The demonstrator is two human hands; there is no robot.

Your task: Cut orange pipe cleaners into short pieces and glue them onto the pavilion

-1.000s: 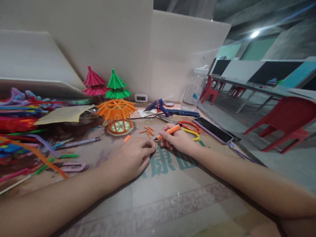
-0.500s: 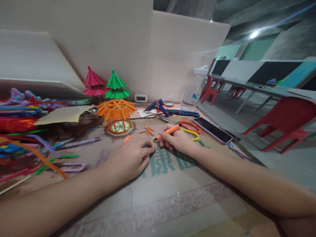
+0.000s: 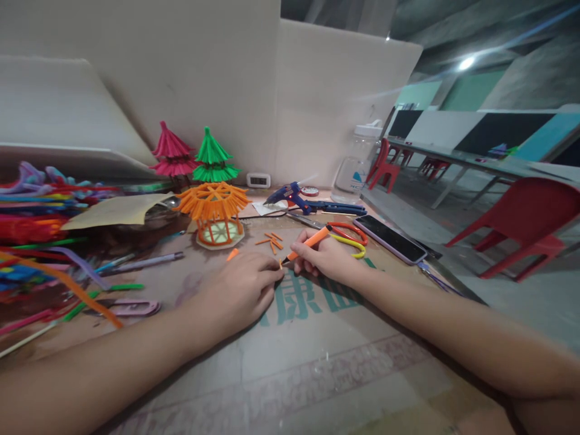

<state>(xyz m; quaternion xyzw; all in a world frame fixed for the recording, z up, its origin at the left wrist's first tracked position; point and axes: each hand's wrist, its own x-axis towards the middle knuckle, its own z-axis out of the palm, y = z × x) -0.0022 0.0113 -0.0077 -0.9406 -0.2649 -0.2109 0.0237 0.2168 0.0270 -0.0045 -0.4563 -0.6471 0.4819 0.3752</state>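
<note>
My right hand [image 3: 322, 258] grips an orange craft knife [image 3: 307, 244] like a pen, its tip pointing down to the cardboard sheet [image 3: 294, 356] on the table. My left hand [image 3: 242, 287] lies curled on the sheet just left of the tip, fingers pinched on a small orange piece that is mostly hidden. Several short orange cut pieces [image 3: 270, 240] lie beyond the hands. An orange pavilion model [image 3: 213, 211] stands behind them.
Pink [image 3: 171, 152] and green [image 3: 211, 158] paper pagodas stand at the back wall. A heap of coloured pipe cleaners [image 3: 40, 223] fills the left. A blue glue gun [image 3: 292, 196], red-and-yellow scissors [image 3: 348, 237], a phone [image 3: 389, 239] and a clear jar [image 3: 356, 163] lie right.
The knife tip has moved slightly left, closer to my left fingertips. Otherwise nothing has visibly changed.
</note>
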